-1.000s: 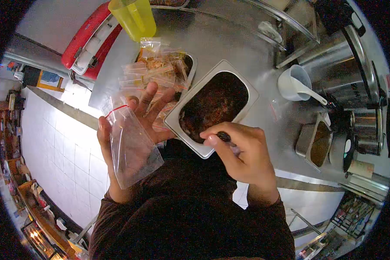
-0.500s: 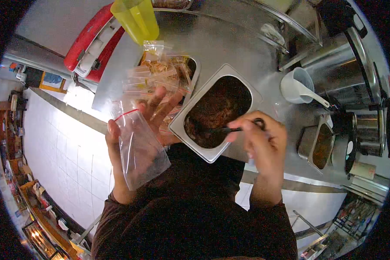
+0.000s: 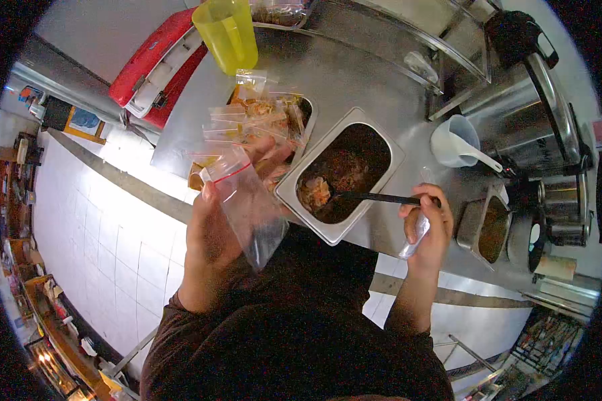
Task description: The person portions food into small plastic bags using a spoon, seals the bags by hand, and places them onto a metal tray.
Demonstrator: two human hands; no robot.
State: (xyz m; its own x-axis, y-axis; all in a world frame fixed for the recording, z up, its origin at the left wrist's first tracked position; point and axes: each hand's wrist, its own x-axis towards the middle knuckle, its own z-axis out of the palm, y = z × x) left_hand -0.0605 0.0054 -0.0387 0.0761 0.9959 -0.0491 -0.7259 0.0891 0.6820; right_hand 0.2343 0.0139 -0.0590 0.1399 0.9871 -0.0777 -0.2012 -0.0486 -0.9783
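My left hand [image 3: 214, 224] grips a clear zip bag [image 3: 251, 214] with a red seal line, held in front of my body; it looks empty. In my right hand [image 3: 429, 224] is the end of a black-handled spoon [image 3: 381, 197]. Its bowl carries a heap of pale brownish food [image 3: 316, 194] over the dark contents of a steel pan [image 3: 336, 234]. Something shiny and whitish [image 3: 418, 230] shows under my right fingers; I cannot make out what it is. Beyond my left hand, several filled zip bags [image 3: 264, 117] lie piled on another steel container.
A yellow plastic jug [image 3: 227, 40] and a red-and-white appliance [image 3: 157, 73] stand at the far left of the steel counter [image 3: 354, 73]. On the right are a white measuring jug [image 3: 453, 140], a large steel pot [image 3: 522, 113] and a smaller pan of food [image 3: 493, 230].
The spoon has come up from the dark contents with food on it, and my right hand has shifted slightly right and down. The zip bag has moved right with my left hand.
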